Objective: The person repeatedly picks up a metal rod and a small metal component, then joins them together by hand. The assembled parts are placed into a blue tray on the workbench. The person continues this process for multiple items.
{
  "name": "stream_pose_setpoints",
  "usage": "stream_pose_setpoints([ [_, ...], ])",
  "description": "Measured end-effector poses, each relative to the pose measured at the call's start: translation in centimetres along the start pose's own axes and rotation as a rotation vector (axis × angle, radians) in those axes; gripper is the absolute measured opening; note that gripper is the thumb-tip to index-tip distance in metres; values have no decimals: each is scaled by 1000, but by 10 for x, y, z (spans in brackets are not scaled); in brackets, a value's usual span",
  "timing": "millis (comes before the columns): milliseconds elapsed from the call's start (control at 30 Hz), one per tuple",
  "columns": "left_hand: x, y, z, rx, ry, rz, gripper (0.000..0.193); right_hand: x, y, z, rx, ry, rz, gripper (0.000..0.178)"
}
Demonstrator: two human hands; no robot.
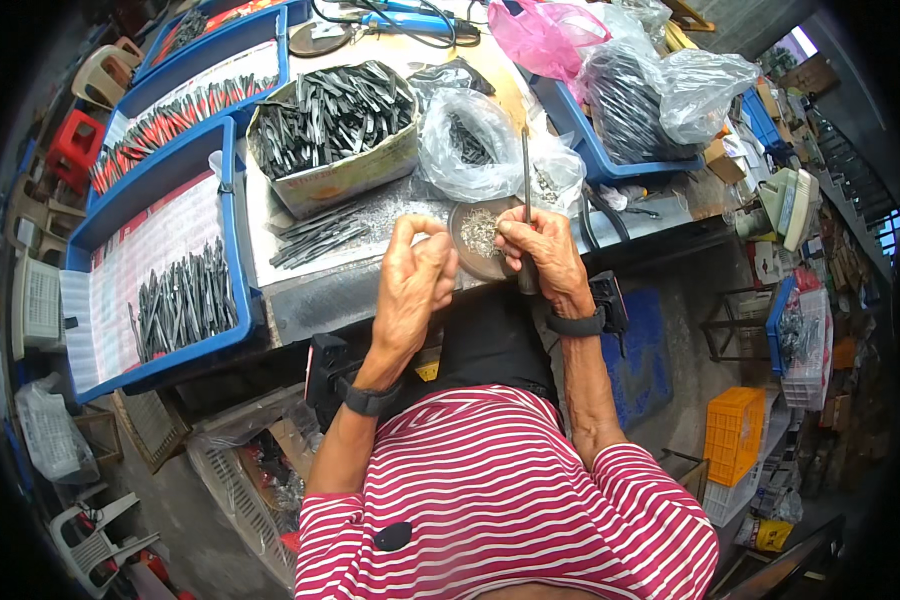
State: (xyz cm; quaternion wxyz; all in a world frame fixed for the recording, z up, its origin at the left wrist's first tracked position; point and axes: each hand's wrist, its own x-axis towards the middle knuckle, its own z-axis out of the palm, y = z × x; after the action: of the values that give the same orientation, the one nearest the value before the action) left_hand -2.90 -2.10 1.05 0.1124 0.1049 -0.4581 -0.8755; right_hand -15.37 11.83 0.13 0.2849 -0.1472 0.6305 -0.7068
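Observation:
My right hand (547,252) is closed round a screwdriver (527,165), its long thin shaft pointing away from me and its dark handle below the palm. The thumb and forefinger of that hand meet at the rim of a round brown dish (467,260) holding many tiny metal parts (481,232). Left of the dish, above the table's front edge, my left hand (415,285) has its fingers curled in. Whatever it may hold is hidden. Several slim dark metal pieces (315,238) lie on the table beyond my left hand.
A cardboard box (345,182) is heaped with black pieces. A clear bag (467,180) stands beside it. Blue trays (232,215) line the left side, the nearest with black pieces (190,300). Another blue tray (610,172) with a filled plastic bag (625,105) is at the right.

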Motion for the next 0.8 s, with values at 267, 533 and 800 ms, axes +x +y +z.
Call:
stream_pose_setpoints([
  [267,32,-32,13,316,59,93,25,-4,-5,-4,-120,-72,-22,16],
  [533,39,-43,18,245,113,149,26,-6,-4,-4,-225,-74,-76,16],
  [800,38,-40,21,164,179,146,28,-8,-6,-3,-415,22,-133,14],
])
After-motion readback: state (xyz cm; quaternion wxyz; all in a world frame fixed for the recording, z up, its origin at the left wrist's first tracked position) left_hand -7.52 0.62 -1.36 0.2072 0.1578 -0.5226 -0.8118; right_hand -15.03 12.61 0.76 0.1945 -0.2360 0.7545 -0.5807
